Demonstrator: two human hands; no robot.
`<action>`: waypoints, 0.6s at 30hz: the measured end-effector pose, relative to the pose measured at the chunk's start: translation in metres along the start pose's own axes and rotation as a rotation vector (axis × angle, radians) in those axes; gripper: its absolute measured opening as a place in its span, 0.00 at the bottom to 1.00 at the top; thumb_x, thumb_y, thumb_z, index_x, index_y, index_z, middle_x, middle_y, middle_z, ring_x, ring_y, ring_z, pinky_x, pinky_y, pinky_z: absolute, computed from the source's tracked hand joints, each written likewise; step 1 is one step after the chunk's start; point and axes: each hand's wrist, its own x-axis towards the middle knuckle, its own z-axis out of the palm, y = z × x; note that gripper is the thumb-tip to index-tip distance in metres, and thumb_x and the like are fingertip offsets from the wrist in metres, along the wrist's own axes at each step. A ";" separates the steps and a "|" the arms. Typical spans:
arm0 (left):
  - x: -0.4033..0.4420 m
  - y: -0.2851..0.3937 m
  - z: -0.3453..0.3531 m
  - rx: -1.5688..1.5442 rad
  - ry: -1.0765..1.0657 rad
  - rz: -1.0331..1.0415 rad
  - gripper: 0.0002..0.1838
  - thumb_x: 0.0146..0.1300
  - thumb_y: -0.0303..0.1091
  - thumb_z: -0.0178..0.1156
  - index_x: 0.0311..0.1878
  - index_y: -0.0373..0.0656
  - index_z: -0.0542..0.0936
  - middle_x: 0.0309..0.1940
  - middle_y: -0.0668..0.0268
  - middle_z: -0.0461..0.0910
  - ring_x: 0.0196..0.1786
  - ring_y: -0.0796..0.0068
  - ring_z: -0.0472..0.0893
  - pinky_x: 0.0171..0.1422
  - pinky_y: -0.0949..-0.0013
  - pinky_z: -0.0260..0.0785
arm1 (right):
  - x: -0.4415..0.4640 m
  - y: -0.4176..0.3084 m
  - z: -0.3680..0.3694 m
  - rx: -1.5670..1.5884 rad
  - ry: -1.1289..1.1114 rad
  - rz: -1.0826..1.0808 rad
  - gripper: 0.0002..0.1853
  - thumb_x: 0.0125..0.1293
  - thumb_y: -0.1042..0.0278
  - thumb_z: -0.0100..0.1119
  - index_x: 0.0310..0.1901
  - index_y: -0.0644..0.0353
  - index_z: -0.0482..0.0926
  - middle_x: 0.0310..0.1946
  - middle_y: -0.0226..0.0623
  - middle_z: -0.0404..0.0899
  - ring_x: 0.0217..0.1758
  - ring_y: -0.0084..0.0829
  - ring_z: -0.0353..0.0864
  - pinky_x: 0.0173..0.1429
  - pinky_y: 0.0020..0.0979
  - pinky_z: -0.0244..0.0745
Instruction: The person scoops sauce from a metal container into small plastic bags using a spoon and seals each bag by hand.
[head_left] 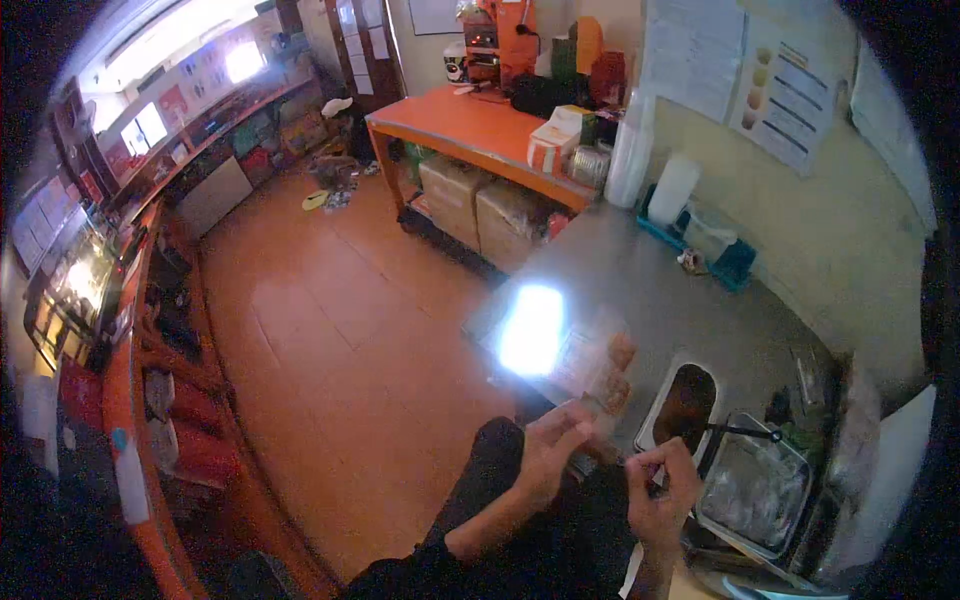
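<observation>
My left hand [555, 448] is held over my lap, thumb and fingers drawn together at the near end of a clear plastic bag [585, 362] with round light-brown food pieces. Whether it grips the bag or something thin is blurred. Close by on the right, my right hand [664, 488] is closed in a pinch; what lies in its fingertips is too small to make out. Just beyond it stands a pale-rimmed tub [688, 392] of dark brown contents. A black-handled utensil [745, 432] lies between that tub and a square metal tray [757, 490] lined with clear plastic.
A steel counter [620, 265] runs away from me along the wall. Teal holders [735, 262] and stacked white cups [628, 150] stand at its back. Beyond is an orange table [450, 115] with cardboard boxes [450, 195] underneath. Shelving [170, 400] lines the left.
</observation>
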 end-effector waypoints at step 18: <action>0.059 0.007 -0.007 1.019 -0.192 0.162 0.09 0.60 0.35 0.58 0.37 0.38 0.74 0.28 0.62 0.77 0.30 0.72 0.77 0.34 0.69 0.71 | -0.029 0.053 -0.061 -0.017 0.062 0.246 0.11 0.55 0.66 0.64 0.24 0.60 0.72 0.21 0.35 0.69 0.22 0.32 0.71 0.29 0.31 0.67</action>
